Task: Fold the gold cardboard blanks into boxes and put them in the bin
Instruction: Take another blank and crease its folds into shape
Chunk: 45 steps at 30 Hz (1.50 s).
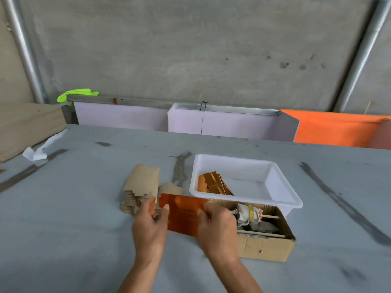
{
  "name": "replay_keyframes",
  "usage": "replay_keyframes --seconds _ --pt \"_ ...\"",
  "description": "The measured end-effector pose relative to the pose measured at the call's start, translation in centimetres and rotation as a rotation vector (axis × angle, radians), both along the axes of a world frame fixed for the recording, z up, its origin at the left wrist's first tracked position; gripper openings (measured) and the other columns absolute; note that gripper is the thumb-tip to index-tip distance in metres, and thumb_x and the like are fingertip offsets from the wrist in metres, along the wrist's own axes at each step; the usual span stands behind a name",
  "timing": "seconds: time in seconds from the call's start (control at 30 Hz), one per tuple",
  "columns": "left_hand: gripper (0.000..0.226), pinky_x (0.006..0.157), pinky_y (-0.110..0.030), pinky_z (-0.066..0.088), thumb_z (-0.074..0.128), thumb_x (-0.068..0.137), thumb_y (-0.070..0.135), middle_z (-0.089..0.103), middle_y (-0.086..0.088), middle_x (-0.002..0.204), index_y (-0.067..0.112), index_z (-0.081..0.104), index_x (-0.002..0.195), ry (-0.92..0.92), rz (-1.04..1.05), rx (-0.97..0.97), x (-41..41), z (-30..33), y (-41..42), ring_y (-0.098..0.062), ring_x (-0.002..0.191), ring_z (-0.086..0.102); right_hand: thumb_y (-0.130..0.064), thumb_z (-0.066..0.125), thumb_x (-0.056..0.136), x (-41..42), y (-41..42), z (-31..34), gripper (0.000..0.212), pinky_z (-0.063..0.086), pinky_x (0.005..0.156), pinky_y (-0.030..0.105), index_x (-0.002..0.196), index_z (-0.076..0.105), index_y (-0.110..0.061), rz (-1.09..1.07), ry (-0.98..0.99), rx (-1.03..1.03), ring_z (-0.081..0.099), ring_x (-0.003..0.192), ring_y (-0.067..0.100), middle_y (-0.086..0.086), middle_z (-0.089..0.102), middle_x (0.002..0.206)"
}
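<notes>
Both hands hold one gold cardboard blank [183, 214] above the table [84, 208]; left hand [150, 223] pinches its left edge, thumb on the shiny near face, fingers curled behind; right hand [218, 225] grips the right edge, thumb on the face, fingers hidden behind the card. The blank is flat, tilted up toward the camera, score lines visible across it. Just left and behind it lies a stack of blanks [140, 187], brown side up, on the table; far right of the held blank sits the white bin [281, 187], with several folded gold boxes [213, 183] piled in its left end. Near side of the bin, touching it, an open cardboard carton [266, 248] holds rags and wooden sticks; contents otherwise unclear. Far left: a white paper scrap [40, 149].
</notes>
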<state>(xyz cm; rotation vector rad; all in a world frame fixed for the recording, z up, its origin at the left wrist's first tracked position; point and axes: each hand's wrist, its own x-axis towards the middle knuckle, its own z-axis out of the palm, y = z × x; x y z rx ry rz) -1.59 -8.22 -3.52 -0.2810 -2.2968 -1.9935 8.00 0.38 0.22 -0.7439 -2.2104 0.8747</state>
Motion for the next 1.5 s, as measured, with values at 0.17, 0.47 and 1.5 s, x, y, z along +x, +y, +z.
replay_keyframes --seconds 0.17,0.47,1.5 --pt "0.022 0.073 -0.024 0.049 0.071 0.082 0.01 0.066 0.002 0.098 0.018 0.064 0.101 -0.246 -0.155 0.208 1.5 0.8 1.3 -0.011 0.089 0.063 -0.014 0.061 0.088 3.0 2.2 -0.4 0.04 0.044 0.06 0.03 0.052 0.045 -0.016 -0.021 0.025 -0.47 0.045 0.058 0.011 -0.001 0.047 0.057" --pt "0.016 0.05 -0.017 0.048 0.067 0.082 -0.002 0.073 0.001 0.077 0.012 0.067 0.088 -0.333 -0.382 0.222 4.9 2.0 1.9 -0.009 0.068 0.067 -0.016 0.067 0.086 7.9 4.1 -0.1 0.012 0.053 0.077 0.04 0.077 0.064 -0.01 -0.071 0.227 -0.711 0.062 0.086 0.023 0.009 0.067 0.087" --pt "0.023 0.06 -0.021 0.043 0.091 0.052 0.014 0.062 0.006 0.066 0.018 0.068 0.057 0.876 -0.719 -0.534 10.6 -5.6 -0.7 -0.003 0.072 0.046 -0.029 0.071 0.058 17.1 5.7 -9.0 0.003 0.035 0.067 0.019 0.06 0.069 -0.029 0.156 -0.25 0.567 0.065 0.071 0.009 -0.014 0.068 0.076"
